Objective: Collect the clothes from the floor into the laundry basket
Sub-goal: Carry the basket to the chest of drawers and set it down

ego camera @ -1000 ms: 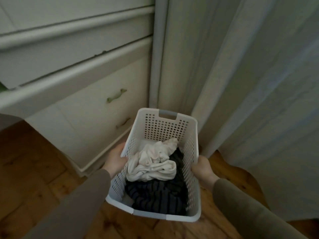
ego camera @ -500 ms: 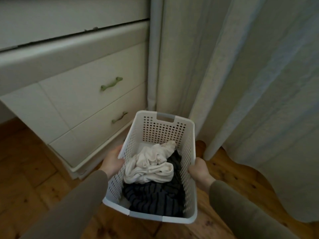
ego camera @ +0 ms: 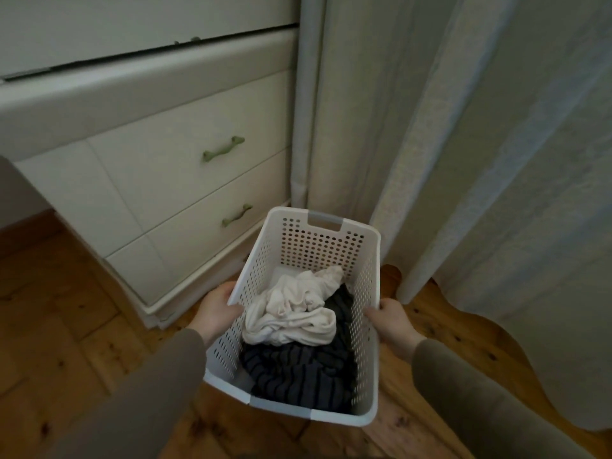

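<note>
Left hand and right hand grasp opposite side walls of white perforated plastic laundry basket, held over wooden plank floor. Inside: crumpled cream garment atop dark striped garment. No loose clothes visible; collecting likely finished.

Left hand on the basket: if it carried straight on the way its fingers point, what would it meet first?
The left hand points right, already pressed against the laundry basket side wall, so that wall comes first. Beyond it lies the white garment.
</note>
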A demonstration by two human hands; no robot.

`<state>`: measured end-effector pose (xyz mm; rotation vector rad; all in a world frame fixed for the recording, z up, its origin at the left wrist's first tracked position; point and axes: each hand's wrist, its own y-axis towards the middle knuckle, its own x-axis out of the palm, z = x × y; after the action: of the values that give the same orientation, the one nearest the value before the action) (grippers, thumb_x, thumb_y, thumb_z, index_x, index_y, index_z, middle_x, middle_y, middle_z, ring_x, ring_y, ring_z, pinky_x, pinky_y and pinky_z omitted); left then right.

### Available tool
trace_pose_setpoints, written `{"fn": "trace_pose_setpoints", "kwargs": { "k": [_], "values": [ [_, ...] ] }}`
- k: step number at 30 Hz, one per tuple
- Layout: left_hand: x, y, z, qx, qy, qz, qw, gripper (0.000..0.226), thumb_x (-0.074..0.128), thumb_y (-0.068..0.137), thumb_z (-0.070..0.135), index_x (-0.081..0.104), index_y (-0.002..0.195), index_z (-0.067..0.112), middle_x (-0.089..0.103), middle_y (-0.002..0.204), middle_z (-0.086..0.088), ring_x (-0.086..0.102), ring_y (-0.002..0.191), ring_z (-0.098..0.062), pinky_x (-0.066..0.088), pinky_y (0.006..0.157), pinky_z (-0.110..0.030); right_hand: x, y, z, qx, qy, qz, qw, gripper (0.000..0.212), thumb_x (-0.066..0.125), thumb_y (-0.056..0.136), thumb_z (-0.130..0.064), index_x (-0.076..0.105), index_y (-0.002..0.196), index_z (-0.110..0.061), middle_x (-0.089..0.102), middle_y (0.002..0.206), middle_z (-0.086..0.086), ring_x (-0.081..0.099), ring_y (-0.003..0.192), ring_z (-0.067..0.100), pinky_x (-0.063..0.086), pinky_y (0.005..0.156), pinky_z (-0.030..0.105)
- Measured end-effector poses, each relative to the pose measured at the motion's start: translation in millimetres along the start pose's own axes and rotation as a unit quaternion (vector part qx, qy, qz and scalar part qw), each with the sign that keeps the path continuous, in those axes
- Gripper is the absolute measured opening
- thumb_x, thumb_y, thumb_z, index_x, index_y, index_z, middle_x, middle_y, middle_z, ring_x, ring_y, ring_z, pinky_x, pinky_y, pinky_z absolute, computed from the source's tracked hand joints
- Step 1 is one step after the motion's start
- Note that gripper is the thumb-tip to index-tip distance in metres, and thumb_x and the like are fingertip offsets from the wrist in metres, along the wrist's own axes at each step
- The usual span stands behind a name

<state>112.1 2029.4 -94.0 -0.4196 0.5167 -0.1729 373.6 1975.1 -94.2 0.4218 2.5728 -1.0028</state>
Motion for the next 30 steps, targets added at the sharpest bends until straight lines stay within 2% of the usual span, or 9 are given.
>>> {"fn": "trace_pose_setpoints", "kwargs": {
  "k": [2,7,10,12,17,20,22,26,30],
  "values": [
    [-3,-7,-6,-0.031,-0.008,-0.013,0.999,0.045,0.053,0.087,-0.002,0.048,0.130,0.004,0.056,0.130,-0.020,0.055,0.115,-0.035,0.045,0.088,-0.037,-3,1,-4,0.006,0.012,-0.012,1.000,0.040,0.044,0.095,-0.021,0.044,0.128,0.001,0.057,0.114,0.018,0.059,0.100,0.032,0.050,0.067,0.036],
    [-25,-23,-30,-0.142,0.040,-0.109,0.983,0.050,0.060,0.086,0.014,0.044,0.133,0.008,0.055,0.132,-0.016,0.059,0.113,-0.033,0.054,0.087,-0.042,-2,1,-3,0.024,0.051,-0.035,0.998,0.047,0.039,0.097,-0.031,0.036,0.136,-0.004,0.050,0.132,0.020,0.055,0.106,0.033,0.051,0.078,0.043],
    [-30,-31,-37,-0.188,0.066,-0.144,0.969,0.052,0.056,0.088,0.014,0.038,0.137,0.009,0.053,0.134,-0.017,0.062,0.103,-0.030,0.059,0.069,-0.037,2,-1,-2,0.028,0.074,-0.035,0.996,0.047,0.037,0.098,-0.026,0.034,0.140,-0.006,0.048,0.136,0.020,0.051,0.117,0.038,0.047,0.093,0.047],
    [-30,-32,-39,-0.181,0.040,-0.146,0.972,0.052,0.053,0.089,0.011,0.038,0.138,0.006,0.053,0.132,-0.019,0.065,0.091,-0.026,0.056,0.055,-0.029,3,-1,-2,0.030,0.082,-0.032,0.996,0.045,0.036,0.098,-0.024,0.035,0.139,-0.006,0.049,0.133,0.021,0.053,0.112,0.037,0.046,0.097,0.050],
    [-37,-30,-37,-0.150,0.088,-0.052,0.983,0.044,0.045,0.091,0.008,0.041,0.134,0.004,0.053,0.133,-0.019,0.061,0.104,-0.030,0.058,0.061,-0.032,15,-8,0,0.030,0.126,-0.056,0.990,0.025,0.038,0.098,-0.021,0.046,0.118,-0.008,0.057,0.092,0.013,0.056,0.077,0.027,0.047,0.087,0.049],
    [-50,-19,-39,-0.159,0.068,0.013,0.985,0.039,0.042,0.092,0.006,0.044,0.130,-0.001,0.056,0.127,-0.024,0.059,0.109,-0.037,0.056,0.076,-0.044,35,-11,-4,0.015,0.150,-0.058,0.987,0.036,0.036,0.099,-0.018,0.044,0.130,-0.001,0.057,0.098,0.014,0.055,0.072,0.025,0.050,0.064,0.037],
    [-63,-10,-42,-0.168,0.035,0.056,0.984,0.035,0.041,0.092,0.004,0.048,0.125,-0.007,0.059,0.120,-0.027,0.060,0.106,-0.041,0.055,0.083,-0.049,48,-14,-8,0.013,0.166,-0.066,0.984,0.036,0.034,0.099,-0.014,0.043,0.132,-0.002,0.056,0.101,0.014,0.055,0.071,0.023,0.045,0.051,0.031],
    [-80,9,-47,-0.156,-0.050,0.135,0.977,0.035,0.034,0.089,-0.007,0.048,0.121,-0.013,0.058,0.119,-0.032,0.058,0.107,-0.045,0.051,0.081,-0.044,72,-15,-13,0.021,0.209,-0.100,0.973,0.038,0.032,0.098,-0.009,0.037,0.135,-0.009,0.054,0.116,0.017,0.057,0.079,0.027,0.050,0.057,0.037],
    [-87,18,-48,-0.133,-0.067,0.196,0.969,0.036,0.034,0.089,-0.010,0.048,0.122,-0.015,0.056,0.123,-0.032,0.056,0.110,-0.045,0.047,0.080,-0.041,89,-18,-21,0.027,0.241,-0.126,0.962,0.040,0.030,0.098,-0.008,0.033,0.138,-0.012,0.051,0.125,0.016,0.058,0.091,0.032,0.053,0.069,0.044]
  ]
}}
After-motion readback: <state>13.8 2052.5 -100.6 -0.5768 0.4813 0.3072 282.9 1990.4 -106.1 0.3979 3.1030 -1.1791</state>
